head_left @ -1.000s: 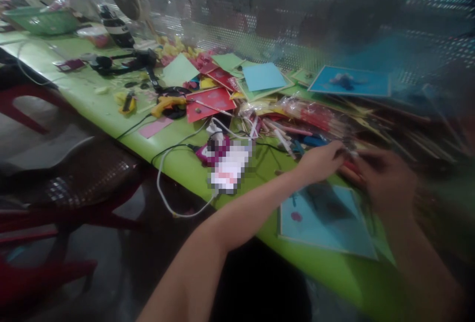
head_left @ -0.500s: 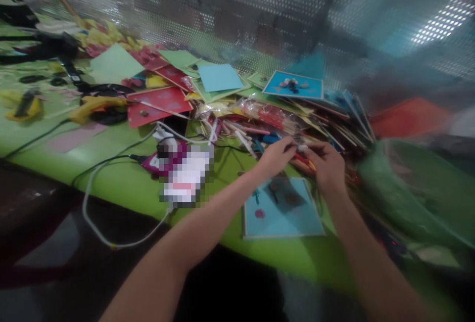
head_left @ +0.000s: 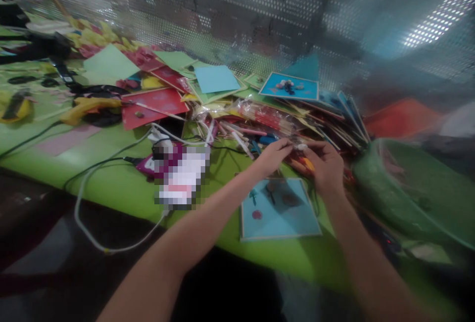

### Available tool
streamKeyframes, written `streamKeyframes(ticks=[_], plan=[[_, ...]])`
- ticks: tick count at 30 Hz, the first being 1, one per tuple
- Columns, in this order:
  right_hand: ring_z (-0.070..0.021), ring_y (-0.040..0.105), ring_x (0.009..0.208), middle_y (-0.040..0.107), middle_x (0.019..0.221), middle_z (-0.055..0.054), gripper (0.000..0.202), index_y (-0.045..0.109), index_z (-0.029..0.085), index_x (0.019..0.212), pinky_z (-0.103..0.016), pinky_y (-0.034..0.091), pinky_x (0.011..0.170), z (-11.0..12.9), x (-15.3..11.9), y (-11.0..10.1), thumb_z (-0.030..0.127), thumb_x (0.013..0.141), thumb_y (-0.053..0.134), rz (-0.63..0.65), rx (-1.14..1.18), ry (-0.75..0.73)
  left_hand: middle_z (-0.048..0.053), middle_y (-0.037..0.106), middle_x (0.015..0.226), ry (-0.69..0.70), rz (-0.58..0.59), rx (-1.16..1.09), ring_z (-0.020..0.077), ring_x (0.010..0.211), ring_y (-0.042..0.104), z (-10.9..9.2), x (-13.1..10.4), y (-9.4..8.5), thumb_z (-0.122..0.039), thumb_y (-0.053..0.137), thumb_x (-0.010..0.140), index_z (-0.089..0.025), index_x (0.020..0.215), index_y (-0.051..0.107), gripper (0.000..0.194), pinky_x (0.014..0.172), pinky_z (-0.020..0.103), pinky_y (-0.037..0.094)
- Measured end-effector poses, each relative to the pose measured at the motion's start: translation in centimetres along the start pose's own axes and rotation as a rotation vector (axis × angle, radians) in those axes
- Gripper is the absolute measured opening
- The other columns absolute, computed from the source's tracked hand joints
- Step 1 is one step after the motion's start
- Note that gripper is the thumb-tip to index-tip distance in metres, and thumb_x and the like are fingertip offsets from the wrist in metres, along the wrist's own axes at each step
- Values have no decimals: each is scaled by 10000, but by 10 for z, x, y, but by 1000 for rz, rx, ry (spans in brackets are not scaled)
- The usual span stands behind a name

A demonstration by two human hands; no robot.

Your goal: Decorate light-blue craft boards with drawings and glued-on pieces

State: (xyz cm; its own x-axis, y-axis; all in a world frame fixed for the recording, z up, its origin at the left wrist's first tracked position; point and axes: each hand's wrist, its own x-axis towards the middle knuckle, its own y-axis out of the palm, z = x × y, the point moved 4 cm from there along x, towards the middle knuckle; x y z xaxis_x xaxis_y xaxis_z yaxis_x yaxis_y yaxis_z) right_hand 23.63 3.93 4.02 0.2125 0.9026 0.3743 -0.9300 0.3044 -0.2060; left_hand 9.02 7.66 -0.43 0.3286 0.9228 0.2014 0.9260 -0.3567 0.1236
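My left hand (head_left: 275,156) and my right hand (head_left: 326,163) meet above the far edge of a light blue card (head_left: 280,220). Between their fingertips is a small whitish piece (head_left: 301,147), pinched by my right thumb and fingers. The fingers of my left hand are pressed together beside it; what they hold is too small to make out. On the card lie a dark red round shape (head_left: 257,214) and some dark green and brown shapes, partly in shadow. Sticks and wrapped packets lie just behind my hands.
A green basin (head_left: 419,193) stands at the right. To the left are a phone with a blurred screen (head_left: 183,178), a purple power strip (head_left: 148,163), white and black cables, and a yellow glue gun (head_left: 89,107). Coloured cards, including a blue framed one (head_left: 289,86), lie behind.
The view has shifted slightly, so most things on the table appear a little further left. Both hands remain together at the small whitish piece.
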Motion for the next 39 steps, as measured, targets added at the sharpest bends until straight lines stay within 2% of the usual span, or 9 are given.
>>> streamKeyframes(ticks=[6, 13, 21, 24, 32, 35, 39], plan=[[-202, 729, 835, 777, 894, -28, 209, 741, 220, 925, -405, 609, 856, 0, -1, 0, 354, 779, 806, 52, -56, -69, 13, 658, 830, 33, 27, 96, 154, 829, 611, -5, -5, 0, -432, 570, 968, -182, 878, 575, 266, 798, 268, 473], [-211, 740, 864, 782, 922, -34, 232, 744, 226, 941, -415, 611, 871, -6, -4, 4, 402, 801, 802, 95, -53, -66, -4, 627, 789, 35, 24, 57, 132, 770, 587, -5, -2, -3, -324, 595, 937, -172, 825, 552, 194, 801, 273, 467], [-203, 735, 816, 779, 848, -24, 221, 749, 220, 879, -404, 618, 846, 0, -4, 6, 361, 740, 846, 54, -8, -34, -12, 609, 781, 47, -19, 110, 122, 781, 566, -8, -3, -6, -250, 590, 921, -170, 807, 564, 141, 779, 250, 442], [-205, 742, 839, 783, 859, -26, 226, 751, 217, 887, -409, 617, 869, 1, -4, 6, 355, 738, 851, 56, 7, -21, -7, 622, 791, 26, -14, 68, 128, 782, 583, -6, -2, -4, -224, 570, 927, -170, 843, 579, 100, 784, 255, 462], [-201, 741, 797, 779, 850, -28, 266, 738, 211, 884, -410, 626, 831, 1, -2, 4, 370, 712, 866, 26, 62, 37, 5, 642, 817, -11, -9, -15, 141, 801, 605, -6, -2, -3, -257, 563, 936, -172, 854, 589, 121, 813, 262, 492], [-197, 745, 811, 779, 874, -25, 322, 725, 211, 891, -400, 630, 824, -3, -1, 4, 413, 700, 888, 24, 100, 53, 20, 672, 825, -29, -11, 78, 157, 821, 627, -6, -2, -6, -256, 525, 950, -176, 866, 605, 141, 832, 274, 501], [-185, 749, 789, 774, 863, -13, 322, 712, 217, 902, -385, 643, 793, -9, 0, 3, 428, 724, 879, 62, 157, 57, 40, 722, 880, -39, -29, 329, 193, 871, 663, -5, -4, -11, -138, 487, 898, -176, 973, 688, 218, 870, 299, 517]])
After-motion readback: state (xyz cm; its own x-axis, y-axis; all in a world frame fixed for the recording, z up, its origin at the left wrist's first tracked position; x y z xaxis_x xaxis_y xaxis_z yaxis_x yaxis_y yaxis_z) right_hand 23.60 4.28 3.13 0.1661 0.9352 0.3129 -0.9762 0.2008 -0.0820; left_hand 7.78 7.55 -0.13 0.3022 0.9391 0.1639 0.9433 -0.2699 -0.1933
